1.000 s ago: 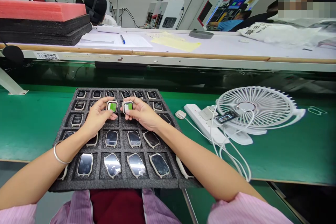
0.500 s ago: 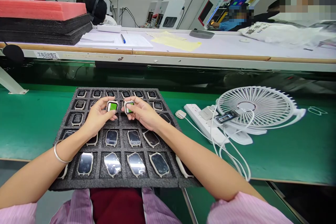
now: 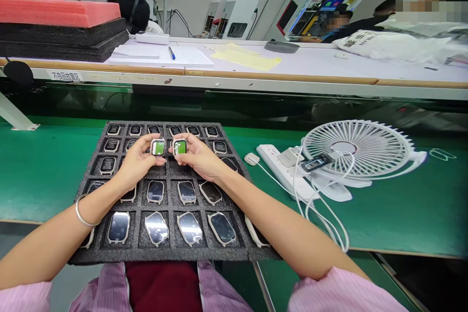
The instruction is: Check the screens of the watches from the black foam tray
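Observation:
Between the thumb and fingers of my left hand [image 3: 141,158] is a smartwatch without a strap [image 3: 158,147], its screen lit green and white. My right hand [image 3: 199,156] pinches a second smartwatch [image 3: 180,146] beside it, also showing a green and white screen. Both are held just above a dark grey foam tray [image 3: 171,252] divided into square pockets. Several more strapless watches lie in the pockets. Those in the far rows show white text on black, while the near ones, such as this watch [image 3: 189,229], have dark, reflective screens. My hands and forearms cover some pockets.
Right of the tray, a white power strip [image 3: 272,156] with tangled cables lies beside a white fan [image 3: 358,148] on the green bench [image 3: 387,214]. A raised shelf [image 3: 234,70] behind carries foam sheets [image 3: 58,12], papers and a pen [image 3: 171,53]. Other people sit beyond.
My thumbs have shifted lower on both watches, uncovering more of their screens. White patches now show on the green displays. The watches stay nearly in place above the tray.

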Tool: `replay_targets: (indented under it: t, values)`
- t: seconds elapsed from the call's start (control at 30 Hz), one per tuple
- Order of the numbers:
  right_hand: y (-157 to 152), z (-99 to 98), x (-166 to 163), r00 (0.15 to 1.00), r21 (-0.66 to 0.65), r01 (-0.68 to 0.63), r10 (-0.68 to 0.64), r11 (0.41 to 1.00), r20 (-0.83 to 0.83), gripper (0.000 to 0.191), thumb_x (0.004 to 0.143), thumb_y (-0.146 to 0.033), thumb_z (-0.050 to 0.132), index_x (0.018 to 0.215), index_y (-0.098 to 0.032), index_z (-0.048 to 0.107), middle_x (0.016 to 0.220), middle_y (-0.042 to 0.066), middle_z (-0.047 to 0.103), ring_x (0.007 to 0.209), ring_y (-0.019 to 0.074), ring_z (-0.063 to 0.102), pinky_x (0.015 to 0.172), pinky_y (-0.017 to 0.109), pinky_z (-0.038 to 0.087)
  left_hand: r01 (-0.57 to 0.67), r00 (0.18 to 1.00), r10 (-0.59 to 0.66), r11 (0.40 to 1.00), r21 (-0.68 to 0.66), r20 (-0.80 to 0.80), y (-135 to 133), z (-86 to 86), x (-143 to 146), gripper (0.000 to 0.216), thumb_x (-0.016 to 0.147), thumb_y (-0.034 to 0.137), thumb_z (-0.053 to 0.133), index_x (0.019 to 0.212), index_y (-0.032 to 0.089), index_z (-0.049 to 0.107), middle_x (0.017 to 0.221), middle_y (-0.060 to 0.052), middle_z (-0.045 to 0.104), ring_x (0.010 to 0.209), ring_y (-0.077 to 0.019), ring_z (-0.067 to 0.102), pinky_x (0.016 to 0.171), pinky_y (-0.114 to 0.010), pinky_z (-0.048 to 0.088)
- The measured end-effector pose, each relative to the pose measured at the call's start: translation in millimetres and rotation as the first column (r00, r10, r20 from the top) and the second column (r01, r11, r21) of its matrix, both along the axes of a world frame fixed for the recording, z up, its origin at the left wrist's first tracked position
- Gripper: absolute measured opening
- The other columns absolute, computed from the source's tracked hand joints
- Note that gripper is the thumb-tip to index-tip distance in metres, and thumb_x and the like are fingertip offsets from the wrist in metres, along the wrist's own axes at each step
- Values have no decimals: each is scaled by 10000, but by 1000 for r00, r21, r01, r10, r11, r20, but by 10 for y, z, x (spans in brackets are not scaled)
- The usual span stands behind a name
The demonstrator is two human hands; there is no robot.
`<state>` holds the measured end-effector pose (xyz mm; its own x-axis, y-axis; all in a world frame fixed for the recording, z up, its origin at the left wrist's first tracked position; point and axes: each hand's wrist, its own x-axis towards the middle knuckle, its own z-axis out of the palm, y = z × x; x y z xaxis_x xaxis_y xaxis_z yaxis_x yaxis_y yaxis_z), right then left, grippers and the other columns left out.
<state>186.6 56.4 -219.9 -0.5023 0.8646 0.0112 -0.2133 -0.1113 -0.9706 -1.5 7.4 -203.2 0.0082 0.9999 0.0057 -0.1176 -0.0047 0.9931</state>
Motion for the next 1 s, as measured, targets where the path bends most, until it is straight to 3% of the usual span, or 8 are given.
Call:
replay_targets:
  t: [0.27, 0.47, 0.77, 0.9, 1.0]
  values:
    - [0, 20, -5, 999, 2, 48, -48, 999, 17, 336, 794, -396, 736, 1012, -209, 561, 804, 7, 695, 579, 98, 539, 504, 224, 364, -31, 999, 31, 1000, -4, -9, 13, -8, -17, 314, 840, 317, 635, 1122, 179, 613, 822, 20, 633, 577, -128, 706, 589, -266, 598]
    - [-1, 14, 2, 1000, 18, 25, -26, 1000, 11, 450, 702, -280, 810, 1068, -216, 557, 877, -5, 707, 542, 69, 524, 530, 224, 392, 7, 999, -7, 1000, 8, 50, 2, 7, -34, 387, 819, 218, 632, 1203, 194, 589, 919, -4, 672, 658, -127, 722, 691, -288, 620]
    - [5, -9, -6, 1000, 23, 3, -2, 1000, -28, 511, 654, -129, 762, 1101, -238, 540, 912, -9, 682, 625, 95, 546, 583, 237, 442, 10, 1000, -10, 999, 47, 2, 11, -34, -26, 506, 738, 121, 648, 1230, 214, 571, 1216, -50, 640, 748, -118, 733, 831, -321, 616]
    - [-10, 14, -5, 1000, 21, 10, -10, 1000, -27, 532, 636, -96, 735, 1109, -236, 537, 915, -8, 682, 616, 91, 543, 586, 237, 433, 12, 1000, -13, 999, 50, 14, 19, -39, -19, 571, 676, 84, 682, 1222, 216, 581, 1194, -38, 654, 773, -107, 723, 866, -302, 600]
    - [-23, 41, -8, 1000, 7, 25, -25, 1000, -16, 461, 697, -167, 740, 1107, -228, 540, 907, 3, 689, 586, 90, 541, 560, 242, 407, -1, 1000, 0, 999, 49, 15, 13, -28, -8, 607, 634, 89, 737, 1211, 208, 591, 1102, -17, 679, 790, -104, 709, 844, -265, 595]
